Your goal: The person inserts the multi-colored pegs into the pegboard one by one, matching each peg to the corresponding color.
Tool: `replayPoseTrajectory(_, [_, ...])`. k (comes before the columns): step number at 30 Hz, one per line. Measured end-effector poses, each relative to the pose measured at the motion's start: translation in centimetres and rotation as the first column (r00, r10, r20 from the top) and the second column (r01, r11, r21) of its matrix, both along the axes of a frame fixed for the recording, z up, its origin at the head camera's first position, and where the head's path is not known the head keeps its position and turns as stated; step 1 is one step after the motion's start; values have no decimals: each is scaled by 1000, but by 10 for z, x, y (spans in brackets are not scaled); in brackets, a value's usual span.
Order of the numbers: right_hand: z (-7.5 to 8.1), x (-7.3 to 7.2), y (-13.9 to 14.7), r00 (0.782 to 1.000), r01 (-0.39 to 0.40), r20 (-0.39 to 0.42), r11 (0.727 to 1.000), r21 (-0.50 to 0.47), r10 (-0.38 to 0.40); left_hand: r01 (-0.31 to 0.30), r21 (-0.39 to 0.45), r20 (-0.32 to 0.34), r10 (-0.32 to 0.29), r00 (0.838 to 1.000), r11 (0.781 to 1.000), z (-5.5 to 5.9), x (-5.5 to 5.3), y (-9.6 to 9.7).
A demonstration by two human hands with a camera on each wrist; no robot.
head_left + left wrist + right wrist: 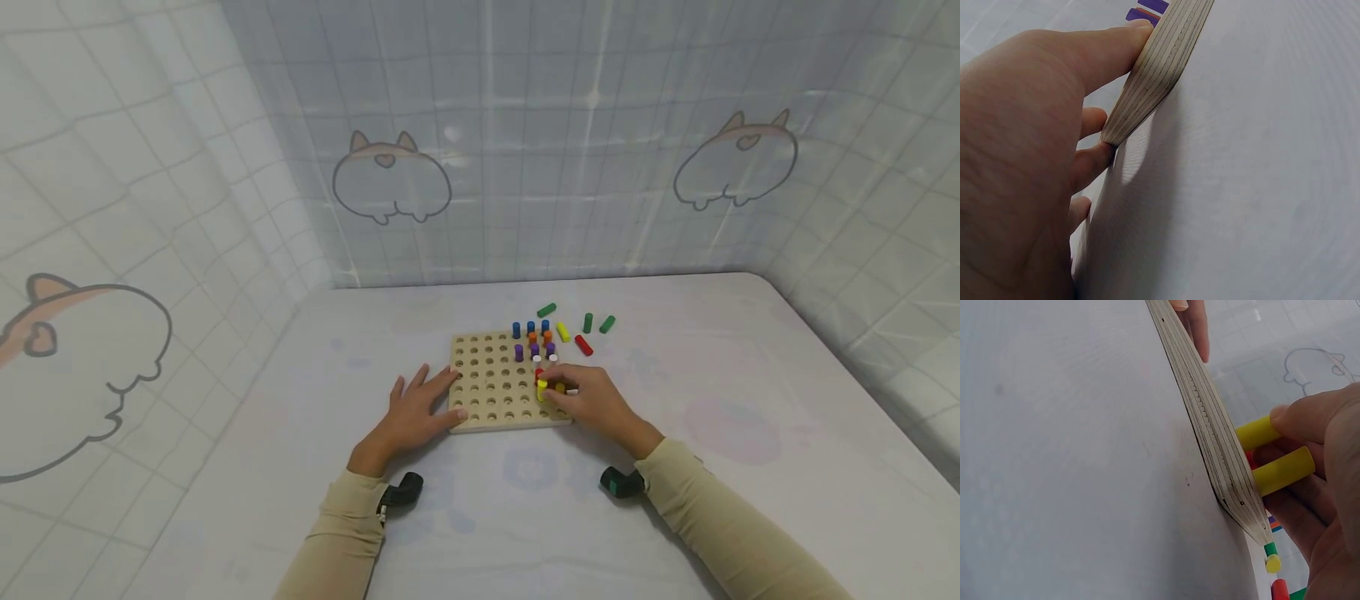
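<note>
A wooden pegboard [491,423] with rows of round holes lies on the table. My left hand [416,412] rests at its left edge with fingers spread, the thumb on the near left corner. Between thumb and fingers my right hand [592,400] pinches a yellow peg [542,390], upright at the board's right side. Right beside it another yellow peg [1285,470] stands in the board, close to the palm. A red peg [538,375] shows just behind the fingertips. Farther back stand white pegs [537,359], purple pegs [519,353], orange pegs [547,337] and blue pegs [516,330].
Loose on the table beyond the board's far right corner lie several green pegs [588,322], a yellow peg [563,332] and a red peg [583,345]. White tiled-pattern sheeting [525,208] rises behind the table and along both sides.
</note>
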State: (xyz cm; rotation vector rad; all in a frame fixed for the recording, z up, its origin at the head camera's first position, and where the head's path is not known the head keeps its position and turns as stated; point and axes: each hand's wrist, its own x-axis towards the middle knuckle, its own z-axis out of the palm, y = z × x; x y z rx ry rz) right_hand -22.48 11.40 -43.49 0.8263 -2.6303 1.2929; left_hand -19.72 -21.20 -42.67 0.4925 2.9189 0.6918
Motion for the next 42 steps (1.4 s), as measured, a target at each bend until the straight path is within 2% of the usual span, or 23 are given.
replayPoseTrajectory(8, [0,-1,0,1000,-6,13,1000,2,6,-4,-5,-14,4,1000,1000,-3,-2,0])
replayPoseTrajectory(13, [1,-3,4,1000,2,-5,999,-48,-2,-1,9,-16,1,1000,1000,-4,-2,0])
replayPoseTrajectory(18, [7,-7,10,993,97,74,984,-149,-87,1,11,-22,-1,1000,1000,-5,-2,-2])
replayPoseTrajectory(24, [7,-23,27,965,234,166,953,-195,-203,16,30,-36,-15,999,999,-9,-4,-4])
replayPoseTrajectory(30, [-1,-42,40,934,314,230,935,-166,-273,22,36,-23,-21,1000,999,-13,-4,-7])
replayPoseTrajectory(35, [-5,-56,46,913,367,245,920,-139,-327,25,34,-25,-25,999,999,-12,-2,-9])
replayPoseTrajectory(42, [-10,-68,45,900,389,227,921,-33,-372,18,16,-19,-18,1000,1000,-11,-1,-10])
